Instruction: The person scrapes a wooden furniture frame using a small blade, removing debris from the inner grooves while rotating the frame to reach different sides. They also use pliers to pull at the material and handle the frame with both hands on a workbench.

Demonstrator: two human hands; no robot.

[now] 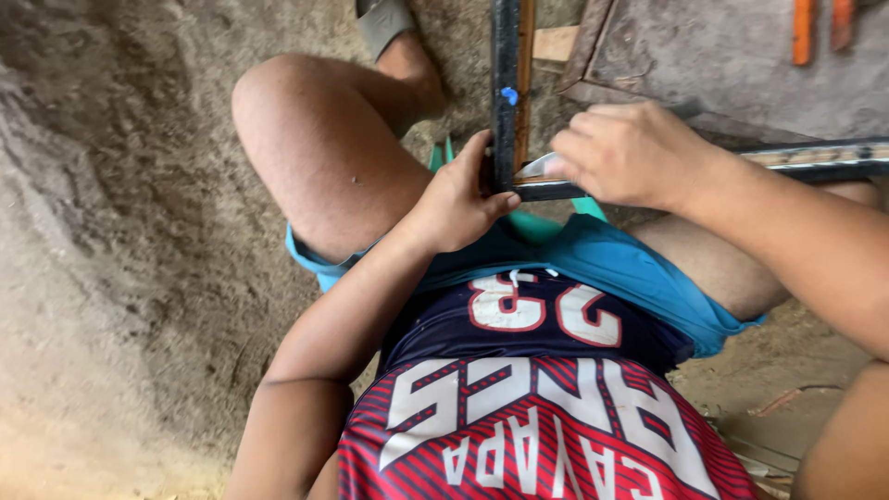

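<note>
Progress looks mid-way: left hand is curled tight round the corner of the dark frame, steadying it over the lap. Right hand, fingers closed, presses a pale scrap, prob. sandpaper, on the horizontal bar; can't tell how much is finished.

Two bare hands, the left hand and right hand, one black-painted wooden frame, two orange strips, one grey sandal, one wooden block.
</note>
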